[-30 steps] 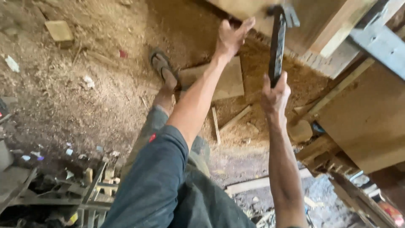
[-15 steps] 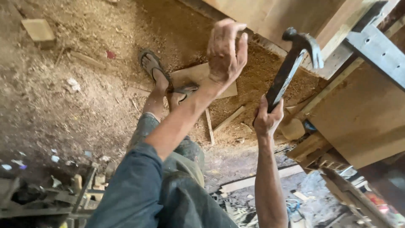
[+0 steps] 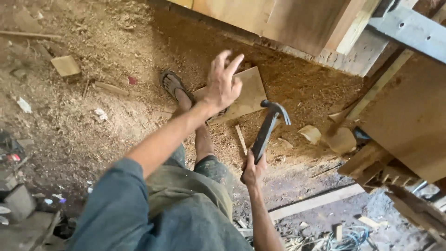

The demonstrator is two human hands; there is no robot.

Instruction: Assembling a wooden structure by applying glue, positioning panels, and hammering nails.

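Observation:
My right hand (image 3: pixel 253 168) grips the handle of a dark claw hammer (image 3: pixel 268 128), head up and tilted to the right, low over the sawdust-covered ground. Raised in front of me, my left hand (image 3: pixel 222 85) has its fingers spread and holds nothing. Below it my foot in a sandal (image 3: pixel 173 85) rests on the ground beside a flat square board (image 3: pixel 248 95). My legs in grey-green trousers fill the lower middle of the view.
Large plywood panels (image 3: pixel 409 116) and timber framing stand at the top and right, with a metal bracket (image 3: pixel 413 30). Wood offcuts (image 3: pixel 65 65), a small block (image 3: pixel 310 133), a plank (image 3: pixel 316 202) and cables (image 3: pixel 348 237) lie on the sawdust ground.
The right hand has brought the hammer down from near the upper panel to low over the ground. The left hand has come off the panel, lowered, and opened its fingers.

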